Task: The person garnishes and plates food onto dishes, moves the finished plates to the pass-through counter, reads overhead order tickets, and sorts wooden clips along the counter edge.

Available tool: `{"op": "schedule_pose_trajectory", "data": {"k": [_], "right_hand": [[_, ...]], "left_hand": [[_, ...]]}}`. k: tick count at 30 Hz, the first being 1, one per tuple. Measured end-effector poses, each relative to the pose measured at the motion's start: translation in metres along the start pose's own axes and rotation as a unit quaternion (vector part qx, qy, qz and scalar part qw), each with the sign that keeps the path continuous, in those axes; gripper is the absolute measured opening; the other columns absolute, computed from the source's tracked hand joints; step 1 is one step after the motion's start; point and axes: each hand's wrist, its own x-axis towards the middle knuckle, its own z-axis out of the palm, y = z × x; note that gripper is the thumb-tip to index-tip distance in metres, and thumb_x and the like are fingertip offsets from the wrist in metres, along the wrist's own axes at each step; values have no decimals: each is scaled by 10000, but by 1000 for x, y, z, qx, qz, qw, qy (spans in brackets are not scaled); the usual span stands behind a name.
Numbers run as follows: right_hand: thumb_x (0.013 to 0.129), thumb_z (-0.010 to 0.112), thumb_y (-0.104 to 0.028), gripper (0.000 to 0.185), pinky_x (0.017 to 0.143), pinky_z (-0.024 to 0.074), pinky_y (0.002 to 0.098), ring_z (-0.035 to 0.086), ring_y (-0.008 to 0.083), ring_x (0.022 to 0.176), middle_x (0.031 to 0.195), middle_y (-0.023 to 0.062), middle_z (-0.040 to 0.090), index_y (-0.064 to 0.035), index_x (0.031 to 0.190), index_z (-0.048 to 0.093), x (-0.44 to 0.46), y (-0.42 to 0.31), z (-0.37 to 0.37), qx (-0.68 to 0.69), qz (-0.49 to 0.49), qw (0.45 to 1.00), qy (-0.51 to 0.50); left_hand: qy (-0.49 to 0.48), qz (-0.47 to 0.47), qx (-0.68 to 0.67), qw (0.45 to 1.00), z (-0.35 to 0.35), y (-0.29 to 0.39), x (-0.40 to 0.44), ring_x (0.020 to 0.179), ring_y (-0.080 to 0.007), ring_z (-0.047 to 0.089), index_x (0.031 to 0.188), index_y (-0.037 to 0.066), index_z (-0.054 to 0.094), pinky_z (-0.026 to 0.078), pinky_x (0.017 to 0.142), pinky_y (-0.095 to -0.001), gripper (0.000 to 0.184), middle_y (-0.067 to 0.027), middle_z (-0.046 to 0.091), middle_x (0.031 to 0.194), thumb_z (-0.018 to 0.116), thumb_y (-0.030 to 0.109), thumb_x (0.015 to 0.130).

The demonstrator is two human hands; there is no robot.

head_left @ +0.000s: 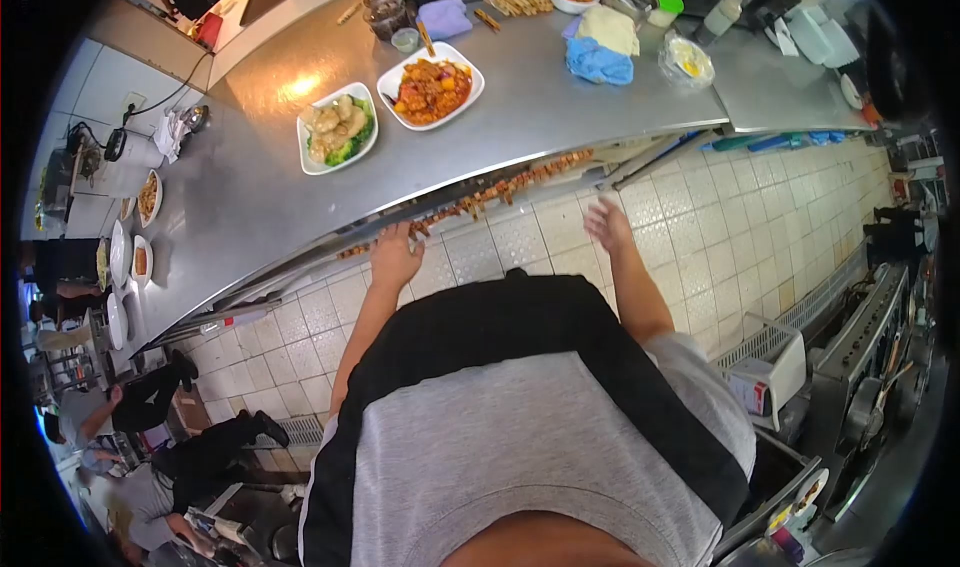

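- Bright, fairly even light across the middle.
- Warm glare on the steel counter [250, 182] towards half past ten; paler glints on the floor tiles [740, 227] near three.
- Fisheye bend curves the stove [850, 337] towards half past three.
- Detail softens towards eight.
- Corners vignetted black.

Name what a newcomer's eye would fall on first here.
First, the red food on the steel counter, with broccoli to its left. Then the blue cloth, farther right on the same top. Below the front edge, a long row of brown pieces runs by the left hand.
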Motion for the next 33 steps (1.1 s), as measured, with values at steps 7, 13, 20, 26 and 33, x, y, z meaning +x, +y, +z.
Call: {"op": "schedule_pose_trajectory", "data": {"k": [7, 13, 20, 26, 33], "right_hand": [[867, 403, -677, 836, 980, 363, 535, 426, 368, 1219, 1451, 189, 279, -123, 1461, 205, 20, -41, 57, 95, -62, 993, -25], [812, 303, -791, 1007, 1001, 329, 538, 385, 367, 1264, 1488, 179, 208, -102, 1495, 34, 5, -42, 84, 145, -33, 981, -124], [807, 361, -782, 985, 929, 406, 492, 533, 302, 1043, 1310, 146, 418, -48, 1444, 202, -5, -26, 71, 134, 30, 980, -146], [803, 396, -773, 963, 901, 431, 469, 514, 282, 1085, 1316, 144, 422, -52, 1423, 245, -4, -15, 70, 62, 46, 973, -216], [828, 495, -684, 816, 879, 438, 432, 512, 270, 1136, 1268, 108, 434, -118, 1382, 300, -33, -10, 104, 61, 35, 965, -252]], "left_hand": [[13, -29, 10, 999, 2, 10, -9, 1068, -325, 546, 1119, 79, 571, 428, 879, -482, 421, -130, 601, 1096, 663, 279, 760], [12, -60, 11, 998, -1, 17, -11, 1071, -320, 548, 1082, 73, 583, 420, 889, -480, 393, -132, 611, 1086, 667, 280, 759], [19, -76, 23, 997, -2, 21, -10, 1083, -325, 545, 1062, 68, 590, 419, 905, -474, 372, -137, 619, 1101, 665, 272, 761], [14, -77, 27, 997, 1, 19, -9, 1088, -327, 546, 1064, 71, 594, 423, 906, -474, 365, -138, 621, 1108, 657, 274, 767], [23, -74, 17, 997, 1, 19, -11, 1086, -331, 546, 1078, 78, 595, 422, 912, -470, 377, -138, 619, 1116, 652, 287, 769]]}}
